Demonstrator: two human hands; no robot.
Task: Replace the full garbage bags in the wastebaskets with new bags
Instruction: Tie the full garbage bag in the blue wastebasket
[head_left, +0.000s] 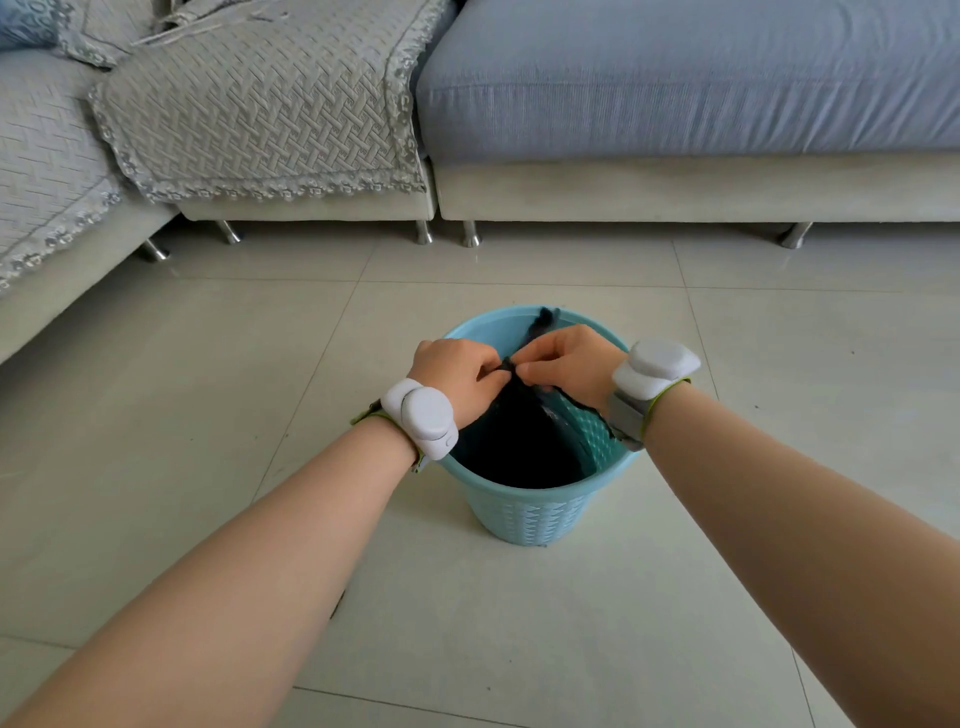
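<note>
A light blue wastebasket (527, 512) stands on the tiled floor in front of me. A black garbage bag (514, 447) sits inside it, its top gathered into a bunch above the middle of the opening. My left hand (457, 371) and my right hand (569, 361) meet over the basket, both pinching the gathered black plastic between the fingertips. One black end of the bag pokes up at the far rim. A white device is strapped to each wrist.
A grey sofa with a quilted cover (260, 104) and a blue seat cushion (691, 78) runs along the back on metal legs. Its left section (47, 208) juts toward me. Pale floor tiles (519, 623) surround the basket.
</note>
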